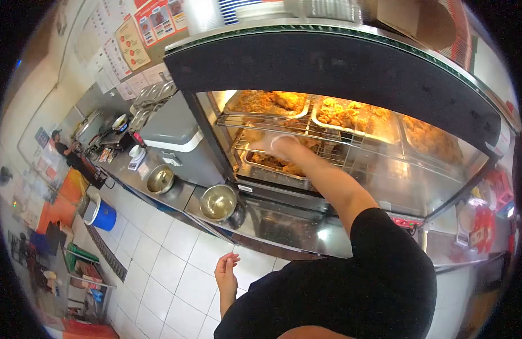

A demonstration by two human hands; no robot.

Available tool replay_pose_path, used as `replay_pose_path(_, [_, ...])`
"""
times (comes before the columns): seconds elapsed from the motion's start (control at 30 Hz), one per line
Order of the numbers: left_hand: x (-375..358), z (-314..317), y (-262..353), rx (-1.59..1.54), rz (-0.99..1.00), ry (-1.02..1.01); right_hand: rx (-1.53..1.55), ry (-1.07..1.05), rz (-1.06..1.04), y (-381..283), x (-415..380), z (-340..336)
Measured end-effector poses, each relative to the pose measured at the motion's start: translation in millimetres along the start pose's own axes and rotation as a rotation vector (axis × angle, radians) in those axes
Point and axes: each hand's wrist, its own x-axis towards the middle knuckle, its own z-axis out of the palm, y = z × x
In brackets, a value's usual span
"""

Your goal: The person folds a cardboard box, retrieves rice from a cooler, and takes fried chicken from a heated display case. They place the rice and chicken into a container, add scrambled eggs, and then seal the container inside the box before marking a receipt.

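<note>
My right hand (278, 143) reaches into the warming cabinet (328, 62), between the upper rack and the lower tray (275, 164) of fried food. It looks pale, as if covered by something thin, and its fingers are blurred behind the wire rack. My left hand (226, 270) hangs low in front of the counter, fingers loosely curled, with nothing visible in it. Trays of fried pieces (357, 117) stand on the upper rack under warm light.
Two metal bowls (218, 202) sit on the steel counter (272, 224), left of the cabinet. Behind them stands a grey cooler box (173, 127). A blue bucket (104, 216) is on the tiled floor. Another person (69, 152) stands at the far left.
</note>
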Motion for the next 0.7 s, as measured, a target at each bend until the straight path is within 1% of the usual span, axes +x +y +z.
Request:
replay_pose_path(0.07, [13,12,3,-0.023,-0.001,-0.053,0.013,-0.003,0.03,15,-6,7])
replay_pose_path(0.13, [27,25,5,-0.048,0.034,-0.164,-0.075,0.535,-0.33,37,-12,40])
replay_pose_path(0.17, [35,32,7,-0.045,0.026,-0.176,-0.07,0.534,-0.316,50,-6,55])
replay_pose_path(0.23, [52,48,11,-0.003,0.129,-0.245,1.146,0.115,-0.659,81,2,86])
replay_pose_path(0.27, [57,58,18,0.029,0.164,-0.25,1.153,0.118,-0.639,95,-15,95])
replay_pose_path(0.3, [63,69,28,0.06,0.197,-0.259,1.268,0.016,-0.714,112,-40,101])
replay_pose_path(0.33, [67,84,37,0.021,0.229,-0.269,1.388,-0.085,-0.783,132,-65,109])
replay_pose_path(0.37, [68,99,46,-0.017,0.257,-0.28,1.409,-0.074,-0.753,155,-85,120])
replay_pose_path(0.43, [68,134,62,-0.077,0.353,-0.361,1.854,-0.234,-0.707,204,-131,140])
replay_pose_path(0.5, [61,175,74,-0.089,0.524,-0.461,1.976,-0.05,-0.64,250,-184,160])
replay_pose_path(0.53, [52,200,83,-0.088,0.634,-0.531,1.979,-0.021,-0.632,272,-210,169])
replay_pose_path(0.6, [35,250,85,-0.019,0.795,-0.547,2.169,0.203,-0.529,310,-262,187])
replay_pose_path(0.63, [28,274,84,0.042,0.875,-0.537,2.161,0.228,-0.521,323,-287,192])
replay_pose_path(0.67, [22,300,84,0.02,0.87,-0.547,2.154,0.315,-0.585,336,-311,196])
replay_pose_path(0.7, [14,327,84,0.1,1.032,-0.491,2.142,0.401,-0.645,350,-339,205])
